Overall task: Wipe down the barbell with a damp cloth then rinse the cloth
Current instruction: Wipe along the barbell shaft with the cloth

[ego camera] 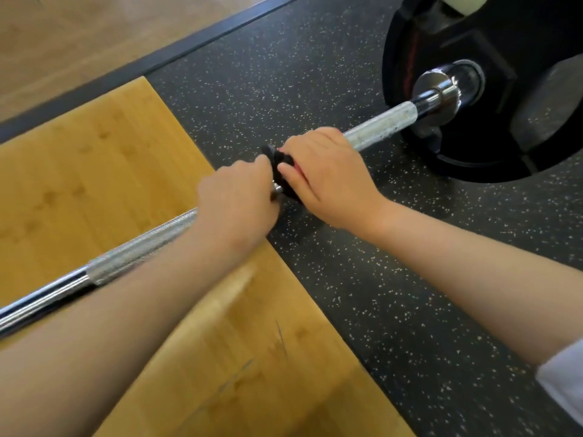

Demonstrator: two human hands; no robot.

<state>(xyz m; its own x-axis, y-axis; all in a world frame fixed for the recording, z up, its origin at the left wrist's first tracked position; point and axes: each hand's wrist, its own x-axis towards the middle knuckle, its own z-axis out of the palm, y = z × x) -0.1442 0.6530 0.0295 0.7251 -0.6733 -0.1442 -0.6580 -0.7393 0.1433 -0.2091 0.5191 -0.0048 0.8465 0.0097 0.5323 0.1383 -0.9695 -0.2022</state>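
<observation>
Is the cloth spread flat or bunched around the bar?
Bunched: the dark cloth is gripped around the barbell between left hand and right hand.

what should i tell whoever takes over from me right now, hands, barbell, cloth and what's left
Left hand: closed on the barbell shaft, pinching the dark cloth.
Right hand: closed over the cloth, which is wrapped round the shaft; a bit of red or pink shows under the fingers.
Barbell: lies across the wooden platform and speckled rubber floor, black weight plate on its far end.
Done: cannot tell how much is wiped.
Left: finish wiping the shaft, then rinse the cloth. No sink or water in view.
</observation>
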